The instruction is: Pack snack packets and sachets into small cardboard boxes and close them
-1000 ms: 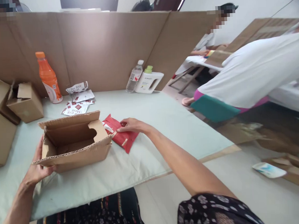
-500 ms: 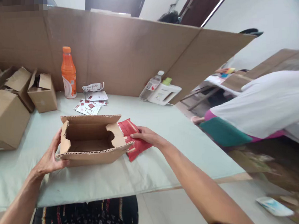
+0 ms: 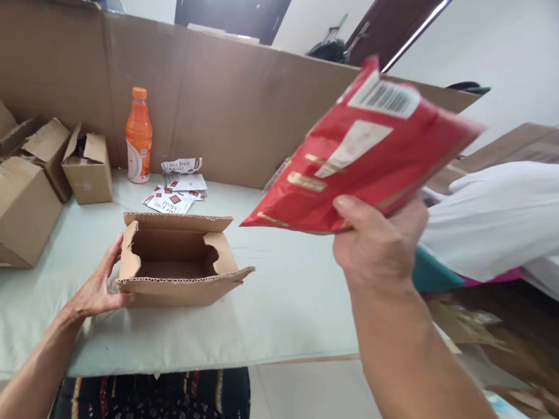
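Two hands, each occupied. Clock directions as seen in the head view, 12 away from the wearer.

Right hand [image 3: 379, 235]: fingers closed, gripping a red packet [image 3: 361, 161] at its 6 o'clock edge. Thumb lies on the face that shows; the other fingers pass behind and are mostly hidden. Packet is held up in the air, off the table [image 3: 288, 284], barcode label near its 12–1 o'clock corner. Its upper edge is slightly blurred.

Left hand [image 3: 99, 288]: fingers wrapped on the 9 o'clock end of an open carton [image 3: 185, 292], thumb against the near wall. Carton sits on the table, mouth up, flaps on its 12 and 6 o'clock sides raised.

Key relation: packet stands toward 2 o'clock from the carton, the two apart. Packet's long axis runs roughly 8 to 2; carton's long axis roughly 9 to 3. So the axes are not aligned, and the packet's pointed 8 o'clock corner is its part nearest the carton. Right hand is the one on the packet; left hand is on the carton's far end from it.

Around: printed sachets [image 3: 184, 186] just beyond the carton at 12; orange bottle [image 3: 139, 142] at 11, upright before the cardboard screen [image 3: 227, 112].
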`<state>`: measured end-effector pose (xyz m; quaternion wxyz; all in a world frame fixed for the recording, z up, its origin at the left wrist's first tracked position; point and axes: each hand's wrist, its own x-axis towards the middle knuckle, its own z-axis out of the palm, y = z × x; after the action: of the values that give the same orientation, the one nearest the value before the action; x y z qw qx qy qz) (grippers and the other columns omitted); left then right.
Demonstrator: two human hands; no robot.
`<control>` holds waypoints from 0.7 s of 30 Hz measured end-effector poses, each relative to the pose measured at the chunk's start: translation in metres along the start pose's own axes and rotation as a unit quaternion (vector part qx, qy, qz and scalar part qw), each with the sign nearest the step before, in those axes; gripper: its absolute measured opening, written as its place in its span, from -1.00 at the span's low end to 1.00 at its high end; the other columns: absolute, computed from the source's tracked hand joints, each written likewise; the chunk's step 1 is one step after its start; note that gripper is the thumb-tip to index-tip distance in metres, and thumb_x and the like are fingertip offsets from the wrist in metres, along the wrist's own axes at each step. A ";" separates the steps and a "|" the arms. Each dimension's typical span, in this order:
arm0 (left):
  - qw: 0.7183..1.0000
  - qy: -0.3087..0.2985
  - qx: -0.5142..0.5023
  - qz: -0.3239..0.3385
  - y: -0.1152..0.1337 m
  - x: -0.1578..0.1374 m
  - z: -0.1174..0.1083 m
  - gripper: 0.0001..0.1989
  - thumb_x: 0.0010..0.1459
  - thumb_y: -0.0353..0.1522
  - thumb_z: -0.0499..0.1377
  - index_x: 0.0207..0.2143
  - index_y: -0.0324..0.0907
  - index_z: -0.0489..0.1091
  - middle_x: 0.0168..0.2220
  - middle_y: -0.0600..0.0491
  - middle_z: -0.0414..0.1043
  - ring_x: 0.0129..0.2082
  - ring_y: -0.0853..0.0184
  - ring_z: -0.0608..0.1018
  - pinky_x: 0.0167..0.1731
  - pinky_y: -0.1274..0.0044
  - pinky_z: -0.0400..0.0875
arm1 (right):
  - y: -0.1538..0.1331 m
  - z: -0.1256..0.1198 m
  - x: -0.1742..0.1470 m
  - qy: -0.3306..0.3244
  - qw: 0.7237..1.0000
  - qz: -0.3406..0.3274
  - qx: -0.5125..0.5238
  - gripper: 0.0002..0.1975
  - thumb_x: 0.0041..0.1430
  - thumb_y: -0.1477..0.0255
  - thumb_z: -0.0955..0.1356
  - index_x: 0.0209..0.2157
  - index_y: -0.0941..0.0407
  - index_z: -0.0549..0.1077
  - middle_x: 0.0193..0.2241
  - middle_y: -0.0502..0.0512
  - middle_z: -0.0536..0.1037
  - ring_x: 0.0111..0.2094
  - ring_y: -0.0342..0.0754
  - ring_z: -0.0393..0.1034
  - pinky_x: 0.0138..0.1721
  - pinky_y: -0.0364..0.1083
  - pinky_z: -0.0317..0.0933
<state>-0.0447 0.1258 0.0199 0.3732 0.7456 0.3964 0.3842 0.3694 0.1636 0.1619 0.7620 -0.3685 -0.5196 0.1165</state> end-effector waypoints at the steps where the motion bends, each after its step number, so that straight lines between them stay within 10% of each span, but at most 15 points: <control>1: 1.000 0.000 -0.002 0.000 0.000 0.000 0.000 0.19 0.08 0.07 0.39 0.53 0.20 -0.31 0.56 -0.05 -0.17 0.49 -0.23 0.09 0.43 -0.07 0.04 | -0.009 0.010 -0.002 -0.031 0.999 -0.009 0.012 -0.63 -0.16 0.27 0.60 -0.27 -0.02 0.54 -0.25 0.04 0.61 -0.21 0.06 0.54 -0.08 0.09 0.49; 6: 1.000 0.002 -0.014 0.003 0.002 0.001 0.004 0.23 0.05 0.11 0.39 0.53 0.12 -0.31 0.57 -0.12 -0.23 0.48 -0.25 0.09 0.42 -0.09 0.05 | -0.041 0.044 -0.018 -0.309 0.945 0.014 -0.108 -0.67 0.02 0.27 0.53 -0.17 0.02 0.50 -0.32 0.00 0.61 -0.35 -0.01 0.48 -0.32 -0.02 0.42; 15: 0.999 0.012 -0.048 -0.006 0.002 0.001 0.012 0.25 0.02 0.06 0.43 0.53 0.03 -0.26 0.54 -0.18 -0.12 0.47 -0.25 0.14 0.39 -0.06 0.15 | -0.068 0.101 -0.018 -0.674 0.569 -0.066 -0.466 -0.94 0.19 0.41 0.35 -0.32 0.08 0.37 -0.43 0.04 0.51 -0.44 -0.06 0.30 -0.38 -0.07 0.02; 21: 0.999 0.009 -0.026 0.022 0.005 0.000 0.012 0.19 0.08 0.05 0.39 0.53 0.06 -0.25 0.55 -0.15 -0.18 0.48 -0.24 0.12 0.41 -0.04 0.10 | -0.045 0.128 -0.050 -0.774 0.494 -0.085 -0.387 -0.86 0.25 0.38 0.35 -0.17 0.11 0.46 -0.24 0.16 0.63 -0.29 0.03 0.42 -0.32 -0.05 0.04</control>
<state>-0.0328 0.1203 0.0189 0.3803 0.7407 0.3727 0.4097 0.2259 0.1605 0.1817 -0.1587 -0.3426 -0.9228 0.0769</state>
